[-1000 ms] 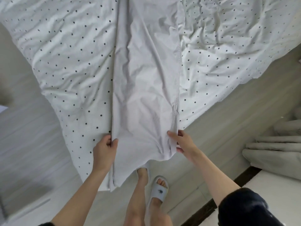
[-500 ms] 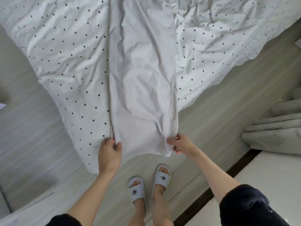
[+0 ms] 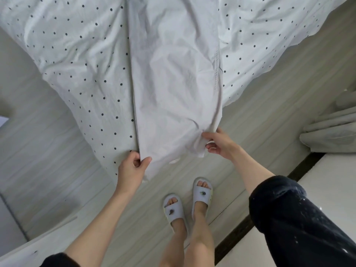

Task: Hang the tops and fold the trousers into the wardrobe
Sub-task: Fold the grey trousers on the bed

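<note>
While the pale grey trousers [image 3: 173, 78] are lying lengthwise across the bed, their near end is hanging off the mattress corner toward the person. Fabric is looking like thin woven cotton, creased, folded into one long flat strip, with a stitched seam running down the right edge. Far end is getting cut off by the top of the frame, so waistband or hem: cannot tell. Under them a white duvet [image 3: 73, 54] with small black dots is lying rumpled, its corner draping over the edge.

Left hand [image 3: 133, 166] is pinching the near left corner, thumb on top, fingers curled under the cloth. Right hand [image 3: 219, 143] is pinching the near right corner, where the fabric is bunching between thumb and fingers. Trousers are stretching away from both grips, the hem sagging between them.

Pale wood-grain floor [image 3: 269, 89] is showing below, two light slippers [image 3: 202, 193] standing on it. Folded grey curtain fabric [image 3: 331, 135] is sitting at right, partly cropped. Dark sleeve [image 3: 289, 218] is covering the right upper arm.
</note>
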A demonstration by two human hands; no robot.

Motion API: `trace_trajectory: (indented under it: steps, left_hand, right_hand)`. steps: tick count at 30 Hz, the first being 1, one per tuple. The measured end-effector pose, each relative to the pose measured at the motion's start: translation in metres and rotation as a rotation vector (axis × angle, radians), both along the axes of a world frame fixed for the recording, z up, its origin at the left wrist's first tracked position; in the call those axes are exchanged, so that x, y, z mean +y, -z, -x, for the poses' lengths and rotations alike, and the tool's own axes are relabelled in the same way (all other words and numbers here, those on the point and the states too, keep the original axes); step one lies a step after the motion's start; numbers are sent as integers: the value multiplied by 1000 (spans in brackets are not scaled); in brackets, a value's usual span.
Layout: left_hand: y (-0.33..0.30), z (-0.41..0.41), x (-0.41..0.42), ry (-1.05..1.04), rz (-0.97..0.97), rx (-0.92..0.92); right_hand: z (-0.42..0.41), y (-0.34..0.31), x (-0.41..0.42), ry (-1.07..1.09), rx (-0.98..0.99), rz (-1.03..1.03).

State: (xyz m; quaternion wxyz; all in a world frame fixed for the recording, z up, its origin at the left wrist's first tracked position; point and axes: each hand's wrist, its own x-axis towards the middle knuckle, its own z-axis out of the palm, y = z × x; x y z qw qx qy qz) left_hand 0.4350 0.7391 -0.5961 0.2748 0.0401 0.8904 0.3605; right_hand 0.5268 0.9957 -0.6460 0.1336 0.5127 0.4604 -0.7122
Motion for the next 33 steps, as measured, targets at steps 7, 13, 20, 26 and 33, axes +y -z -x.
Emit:
trace_trajectory:
  steps: [7,13,20,26,33]
  left_hand:
    - [6,-6,-21,95,-97,-151]
    - [-6,-12,-36,-20,-162,-238]
    - [-21,-24,-25,-284,-258,-299]
    - [-44,-20,-27,-297,-300,-497]
    - [-64,-19,-30,-312,-216,-538]
  right_hand:
    - [-1,8,-6,-26,-8,-85]
    - [-37,-7,-13,-1,13,-147]
    - [-67,-36,-23,45,81,-47]
    - [-83,-45,-47,5,61,57]
    - [-108,-68,-59,211,-7,220]
